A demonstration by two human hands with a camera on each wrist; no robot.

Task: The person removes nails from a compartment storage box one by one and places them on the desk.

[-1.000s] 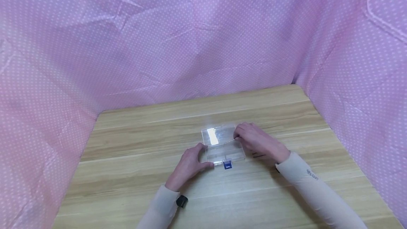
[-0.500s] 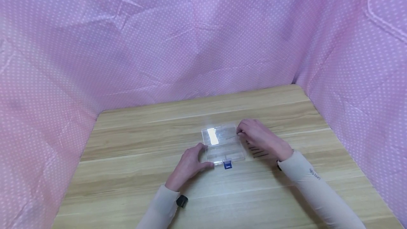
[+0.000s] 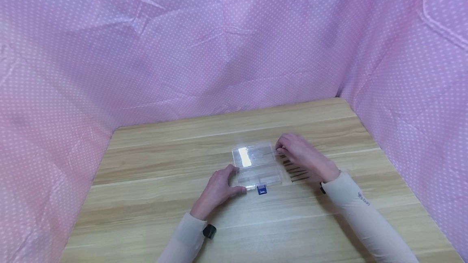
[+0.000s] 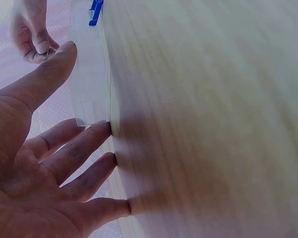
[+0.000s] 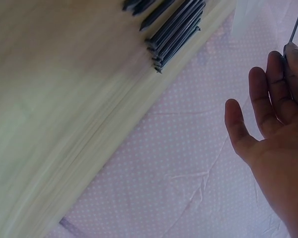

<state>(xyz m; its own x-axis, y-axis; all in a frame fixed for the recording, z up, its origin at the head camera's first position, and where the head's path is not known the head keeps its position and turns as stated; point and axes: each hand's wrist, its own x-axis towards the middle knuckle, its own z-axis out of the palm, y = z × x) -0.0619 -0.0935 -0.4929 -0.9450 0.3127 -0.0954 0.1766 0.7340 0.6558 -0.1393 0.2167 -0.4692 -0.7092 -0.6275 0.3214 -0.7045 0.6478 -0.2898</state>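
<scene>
An opened clear plastic box (image 3: pixel 257 173) with a blue latch (image 3: pixel 261 190) lies flat mid-table. At its left end is my left hand (image 3: pixel 217 188), its thumb by the front corner. In the left wrist view the fingers of this hand stretch out, with fingertips at the box end. My right hand (image 3: pixel 303 155) pinches a thin nail (image 5: pixel 296 27) between thumb and fingertips. The nail's free end points left over the rear half of the box. Several dark nails (image 5: pixel 176 27) lie side by side on the table, right of the box and below the right hand.
The wooden table (image 3: pixel 153 198) extends around the box on all sides. Pink dotted cloth (image 3: pixel 219 52) hangs behind it and at both sides. A bright reflection shows on the rear half of the box.
My right hand has moved right and slightly back from the box's right edge, still pinching the nail. More of the nail row shows now. The left hand and box stay in place.
</scene>
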